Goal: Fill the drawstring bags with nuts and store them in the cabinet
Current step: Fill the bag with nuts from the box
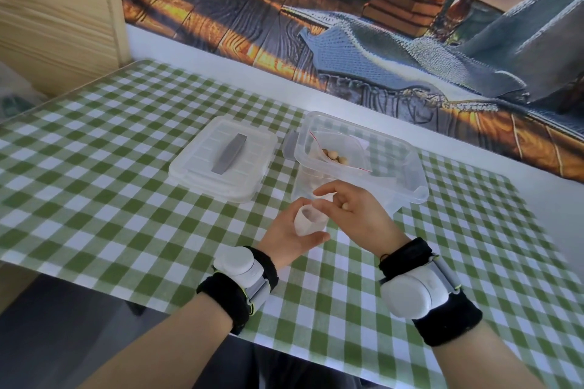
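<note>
My left hand grips a small white drawstring bag with its mouth held open, just in front of the clear plastic box. My right hand is at the bag's mouth, fingers curled round a few tan nuts and pinching the bag's rim. Inside the box lies a clear zip bag with a red seal line, holding several round tan nuts.
The box's clear lid with a grey handle lies to the left on the green-checked tablecloth. A light wooden cabinet side stands at the far left. A printed backdrop runs behind the table. The table's near edge is close to my forearms.
</note>
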`<state>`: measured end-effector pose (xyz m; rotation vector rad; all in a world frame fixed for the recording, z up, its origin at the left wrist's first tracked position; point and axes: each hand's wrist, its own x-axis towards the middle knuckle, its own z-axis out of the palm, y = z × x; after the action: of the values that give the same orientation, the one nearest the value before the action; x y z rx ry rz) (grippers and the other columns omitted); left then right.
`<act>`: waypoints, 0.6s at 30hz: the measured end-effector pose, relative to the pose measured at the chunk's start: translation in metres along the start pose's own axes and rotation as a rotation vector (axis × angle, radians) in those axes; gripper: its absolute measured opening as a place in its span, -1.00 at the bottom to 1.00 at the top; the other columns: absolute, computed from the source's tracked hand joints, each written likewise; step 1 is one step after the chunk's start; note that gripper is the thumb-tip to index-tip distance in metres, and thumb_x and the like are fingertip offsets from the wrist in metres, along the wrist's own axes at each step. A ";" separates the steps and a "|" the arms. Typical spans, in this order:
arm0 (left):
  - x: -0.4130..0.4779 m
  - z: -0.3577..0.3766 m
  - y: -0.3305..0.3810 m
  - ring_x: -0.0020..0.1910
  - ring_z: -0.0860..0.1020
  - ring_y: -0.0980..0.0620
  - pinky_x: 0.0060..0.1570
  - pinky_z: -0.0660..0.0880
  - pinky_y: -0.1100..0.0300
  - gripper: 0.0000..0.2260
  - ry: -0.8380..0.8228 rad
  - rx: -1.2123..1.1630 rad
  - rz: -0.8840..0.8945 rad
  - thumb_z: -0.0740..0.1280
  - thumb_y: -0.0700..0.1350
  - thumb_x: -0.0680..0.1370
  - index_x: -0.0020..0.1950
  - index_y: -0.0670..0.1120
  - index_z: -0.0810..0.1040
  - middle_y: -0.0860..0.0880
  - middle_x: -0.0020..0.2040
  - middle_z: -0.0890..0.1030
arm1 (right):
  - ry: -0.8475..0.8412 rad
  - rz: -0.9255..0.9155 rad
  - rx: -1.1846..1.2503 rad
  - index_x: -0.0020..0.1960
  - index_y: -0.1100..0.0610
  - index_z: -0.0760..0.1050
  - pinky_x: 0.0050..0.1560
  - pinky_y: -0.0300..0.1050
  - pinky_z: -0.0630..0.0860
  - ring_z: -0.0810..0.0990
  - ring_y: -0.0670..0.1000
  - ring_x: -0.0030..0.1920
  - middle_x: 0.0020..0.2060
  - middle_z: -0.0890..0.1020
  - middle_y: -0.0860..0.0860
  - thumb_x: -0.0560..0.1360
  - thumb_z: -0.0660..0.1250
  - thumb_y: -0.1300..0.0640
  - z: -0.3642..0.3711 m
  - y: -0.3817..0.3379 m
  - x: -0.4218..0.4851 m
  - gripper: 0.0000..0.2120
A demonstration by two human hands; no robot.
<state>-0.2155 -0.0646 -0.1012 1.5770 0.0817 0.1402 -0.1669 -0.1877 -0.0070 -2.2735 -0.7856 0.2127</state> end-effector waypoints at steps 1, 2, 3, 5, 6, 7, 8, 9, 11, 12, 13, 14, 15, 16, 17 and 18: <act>0.000 0.000 0.000 0.01 0.53 -0.02 0.02 0.50 0.08 -0.69 0.002 -0.005 0.000 0.49 -0.09 0.38 0.04 0.08 0.47 0.02 -0.06 0.55 | 0.017 0.021 0.040 -0.03 -0.02 0.53 -0.34 -0.39 0.35 0.39 -0.17 -0.45 -0.47 0.43 -0.11 0.52 0.30 0.01 -0.001 -0.001 0.000 -0.92; 0.000 0.000 -0.001 -0.02 0.53 0.00 0.00 0.50 0.08 -0.69 0.003 -0.007 -0.001 0.49 -0.07 0.36 0.02 0.11 0.46 0.03 -0.07 0.55 | 0.023 0.045 0.084 -0.05 -0.01 0.52 -0.33 -0.36 0.36 0.39 -0.16 -0.42 -0.43 0.48 -0.09 0.53 0.28 0.04 -0.002 -0.001 0.000 -0.94; 0.001 0.000 0.000 -0.06 0.52 0.02 -0.03 0.49 0.09 -0.70 0.005 -0.004 -0.001 0.49 -0.06 0.36 -0.01 0.13 0.45 0.06 -0.10 0.53 | 0.016 0.064 0.133 -0.06 0.01 0.52 -0.32 -0.28 0.37 0.39 -0.10 -0.39 -0.42 0.48 -0.08 0.54 0.24 0.07 -0.003 -0.002 -0.001 -0.91; 0.002 0.000 -0.001 -0.13 0.48 0.07 -0.10 0.46 0.16 -0.70 0.006 0.013 0.003 0.49 -0.12 0.39 -0.05 0.13 0.43 0.09 -0.15 0.50 | -0.022 0.077 0.210 -0.03 0.04 0.49 -0.32 -0.16 0.29 0.31 0.01 -0.37 -0.45 0.37 -0.03 0.51 0.12 0.08 -0.006 -0.001 -0.003 -0.82; 0.002 0.000 -0.001 -0.14 0.47 0.08 -0.12 0.44 0.19 -0.71 0.004 0.020 0.004 0.48 -0.14 0.41 -0.05 0.12 0.42 0.09 -0.16 0.49 | -0.034 0.069 0.214 -0.02 0.03 0.46 -0.30 -0.12 0.28 0.29 0.03 -0.35 -0.44 0.33 0.00 0.49 0.07 0.09 -0.006 0.000 -0.004 -0.79; 0.001 0.000 -0.001 -0.16 0.47 0.09 -0.13 0.44 0.21 -0.71 0.001 0.023 0.005 0.48 -0.15 0.41 -0.05 0.11 0.42 0.09 -0.16 0.48 | -0.042 0.050 0.204 -0.02 0.02 0.43 -0.27 -0.10 0.28 0.29 0.04 -0.33 -0.42 0.33 0.02 0.52 0.06 0.13 -0.006 0.000 -0.004 -0.82; 0.001 0.000 0.000 -0.17 0.46 0.09 -0.14 0.43 0.22 -0.72 -0.005 0.022 0.007 0.48 -0.14 0.41 -0.05 0.10 0.43 0.09 -0.17 0.48 | -0.045 0.023 0.195 -0.02 0.02 0.40 -0.24 -0.09 0.31 0.31 0.02 -0.31 -0.39 0.34 0.01 0.56 0.06 0.18 -0.005 -0.001 -0.005 -0.84; 0.000 0.000 0.001 -0.17 0.46 0.10 -0.16 0.43 0.23 -0.72 -0.009 0.018 0.008 0.48 -0.11 0.39 -0.06 0.10 0.43 0.09 -0.18 0.48 | -0.046 -0.010 0.195 -0.01 0.02 0.38 -0.22 -0.12 0.34 0.33 -0.01 -0.30 -0.36 0.37 -0.02 0.58 0.08 0.23 -0.004 -0.002 -0.006 -0.84; -0.001 0.000 0.002 -0.17 0.48 0.09 -0.15 0.45 0.20 -0.73 -0.015 0.003 0.007 0.47 -0.05 0.34 -0.06 0.11 0.44 0.09 -0.18 0.50 | -0.047 -0.073 0.200 0.03 0.04 0.37 -0.21 -0.27 0.41 0.37 -0.10 -0.30 -0.28 0.42 -0.07 0.56 0.19 0.26 -0.002 -0.002 -0.008 -0.86; -0.001 0.000 0.003 -0.15 0.50 0.08 -0.13 0.47 0.16 -0.73 -0.018 -0.004 0.007 0.46 -0.04 0.33 -0.06 0.11 0.46 0.08 -0.17 0.52 | -0.040 -0.089 0.191 0.03 0.04 0.37 -0.22 -0.31 0.43 0.39 -0.14 -0.32 -0.26 0.45 -0.08 0.53 0.27 0.25 0.000 -0.002 -0.008 -0.84; -0.001 0.000 0.003 -0.13 0.53 0.05 -0.11 0.49 0.11 -0.73 -0.019 -0.010 0.011 0.47 -0.05 0.33 -0.04 0.11 0.47 0.06 -0.16 0.55 | -0.028 -0.098 0.172 0.01 0.03 0.39 -0.24 -0.34 0.43 0.38 -0.17 -0.35 -0.25 0.47 -0.11 0.49 0.34 0.21 0.001 -0.002 -0.009 -0.82; -0.001 0.000 0.003 -0.11 0.55 0.01 -0.08 0.52 0.07 -0.72 -0.020 -0.014 0.013 0.47 -0.06 0.34 -0.02 0.09 0.49 0.04 -0.13 0.57 | -0.017 -0.103 0.154 -0.02 0.01 0.41 -0.27 -0.36 0.41 0.38 -0.17 -0.37 -0.26 0.49 -0.16 0.47 0.38 0.18 0.002 -0.001 -0.010 -0.82; -0.001 0.000 0.004 -0.07 0.57 -0.04 -0.05 0.54 0.03 -0.71 -0.021 -0.021 0.014 0.48 -0.09 0.35 0.01 0.07 0.50 0.01 -0.11 0.59 | -0.008 -0.104 0.138 -0.05 0.00 0.43 -0.30 -0.38 0.40 0.37 -0.17 -0.39 -0.27 0.50 -0.18 0.45 0.41 0.15 0.003 -0.001 -0.010 -0.83; -0.001 0.000 0.004 -0.03 0.58 -0.07 -0.02 0.55 0.00 -0.69 -0.020 -0.027 0.015 0.49 -0.13 0.37 0.04 0.05 0.50 -0.02 -0.08 0.60 | -0.004 -0.108 0.128 -0.06 -0.01 0.45 -0.31 -0.39 0.39 0.37 -0.16 -0.40 -0.28 0.51 -0.20 0.45 0.42 0.13 0.004 0.000 -0.010 -0.84; -0.001 0.000 0.004 0.00 0.58 -0.07 0.01 0.55 0.00 -0.69 -0.022 -0.032 0.015 0.49 -0.17 0.39 0.07 0.02 0.50 -0.05 -0.05 0.61 | -0.002 -0.111 0.121 -0.05 -0.02 0.47 -0.31 -0.39 0.39 0.37 -0.16 -0.40 -0.28 0.52 -0.20 0.45 0.42 0.12 0.005 0.000 -0.010 -0.85; -0.002 0.001 0.004 0.01 0.58 -0.06 0.02 0.55 0.01 -0.68 -0.021 -0.033 0.013 0.49 -0.20 0.41 0.09 0.01 0.49 -0.07 -0.02 0.61 | -0.001 -0.116 0.115 -0.04 -0.01 0.48 -0.31 -0.39 0.39 0.37 -0.15 -0.40 -0.28 0.53 -0.21 0.45 0.42 0.12 0.005 0.000 -0.009 -0.85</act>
<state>-0.2171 -0.0655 -0.0971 1.5456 0.0518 0.1345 -0.1762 -0.1904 -0.0118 -2.1135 -0.8808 0.2003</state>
